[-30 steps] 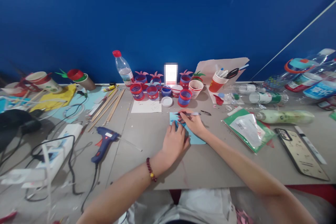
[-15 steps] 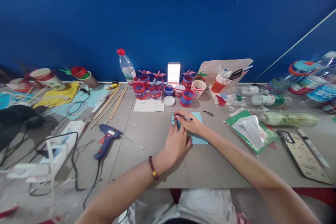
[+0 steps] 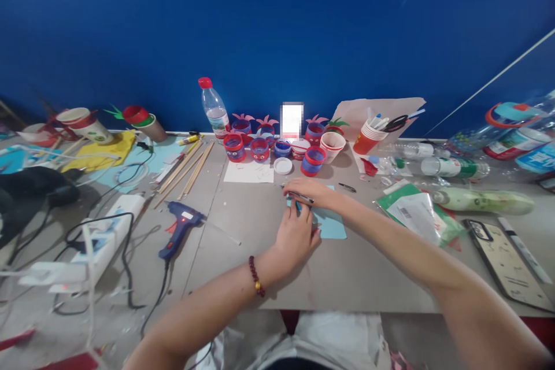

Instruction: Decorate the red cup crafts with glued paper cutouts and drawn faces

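Grey desk (image 3: 243,277) is spreading under you w/ blue paper (image 3: 333,227) lying mid-desk. Your L hand (image 3: 296,234) is resting on it, grasping nothing; your R hand (image 3: 310,189) is gripping the pen (image 3: 301,198), long axis running approx. L-R, just past L hand.

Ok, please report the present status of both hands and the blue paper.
Right hand holding pen. Left hand resting on blue paper. Paper on table, partly hidden by both hands.

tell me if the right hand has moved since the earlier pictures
Yes, to the left: judged against the white lid, the right hand has shifted leftward over the light blue paper.
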`<state>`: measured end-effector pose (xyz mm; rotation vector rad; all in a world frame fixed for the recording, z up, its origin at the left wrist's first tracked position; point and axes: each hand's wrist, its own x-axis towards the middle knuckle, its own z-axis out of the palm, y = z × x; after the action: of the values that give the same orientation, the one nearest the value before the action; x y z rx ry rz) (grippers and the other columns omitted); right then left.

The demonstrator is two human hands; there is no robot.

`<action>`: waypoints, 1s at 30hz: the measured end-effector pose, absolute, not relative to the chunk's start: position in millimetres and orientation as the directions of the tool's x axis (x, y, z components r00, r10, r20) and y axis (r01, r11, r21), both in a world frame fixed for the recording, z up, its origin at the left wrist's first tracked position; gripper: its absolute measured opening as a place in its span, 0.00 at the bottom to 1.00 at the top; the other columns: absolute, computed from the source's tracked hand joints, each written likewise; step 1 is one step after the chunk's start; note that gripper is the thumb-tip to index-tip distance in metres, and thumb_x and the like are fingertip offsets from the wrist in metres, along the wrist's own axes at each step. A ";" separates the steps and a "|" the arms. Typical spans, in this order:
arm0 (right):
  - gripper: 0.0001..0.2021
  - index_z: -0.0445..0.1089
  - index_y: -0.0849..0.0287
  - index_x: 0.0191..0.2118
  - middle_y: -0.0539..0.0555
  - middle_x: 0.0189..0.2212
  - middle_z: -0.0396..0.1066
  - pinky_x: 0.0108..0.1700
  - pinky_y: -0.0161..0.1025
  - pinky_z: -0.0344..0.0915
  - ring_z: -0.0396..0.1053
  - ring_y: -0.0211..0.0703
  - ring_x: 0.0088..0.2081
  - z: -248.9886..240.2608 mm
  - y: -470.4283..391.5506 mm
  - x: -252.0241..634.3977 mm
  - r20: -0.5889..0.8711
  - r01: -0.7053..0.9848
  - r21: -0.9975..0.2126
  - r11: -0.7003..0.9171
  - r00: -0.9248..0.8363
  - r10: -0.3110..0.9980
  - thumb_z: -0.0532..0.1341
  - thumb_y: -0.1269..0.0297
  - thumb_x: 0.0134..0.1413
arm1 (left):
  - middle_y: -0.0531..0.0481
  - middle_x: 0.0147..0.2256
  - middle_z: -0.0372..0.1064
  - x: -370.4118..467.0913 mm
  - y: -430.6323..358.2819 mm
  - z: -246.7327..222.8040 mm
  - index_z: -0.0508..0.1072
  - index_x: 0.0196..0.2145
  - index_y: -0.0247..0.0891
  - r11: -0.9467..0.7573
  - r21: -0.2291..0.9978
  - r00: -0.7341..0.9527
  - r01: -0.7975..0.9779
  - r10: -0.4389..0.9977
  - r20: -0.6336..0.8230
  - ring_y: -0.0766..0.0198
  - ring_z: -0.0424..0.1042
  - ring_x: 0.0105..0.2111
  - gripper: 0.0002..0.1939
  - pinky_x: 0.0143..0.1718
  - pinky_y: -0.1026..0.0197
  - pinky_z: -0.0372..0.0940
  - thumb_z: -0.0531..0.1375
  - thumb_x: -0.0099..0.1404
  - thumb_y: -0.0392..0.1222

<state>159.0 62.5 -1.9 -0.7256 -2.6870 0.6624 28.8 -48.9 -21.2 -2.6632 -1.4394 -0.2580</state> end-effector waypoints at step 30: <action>0.09 0.65 0.59 0.43 0.58 0.41 0.70 0.43 0.41 0.65 0.67 0.45 0.42 19.5 74.3 159.1 0.058 0.336 -0.525 0.782 -0.902 0.427 0.52 0.72 0.59 | 0.34 0.54 0.65 29.5 -50.5 -21.2 0.70 0.52 0.27 -0.551 -0.032 0.548 0.834 0.821 0.160 0.40 0.60 0.58 0.24 0.50 0.49 0.63 0.49 0.69 0.48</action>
<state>159.1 74.3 19.5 -0.6047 -2.7994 0.7752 29.5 -50.5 -21.2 -2.6709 -1.4326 -0.1923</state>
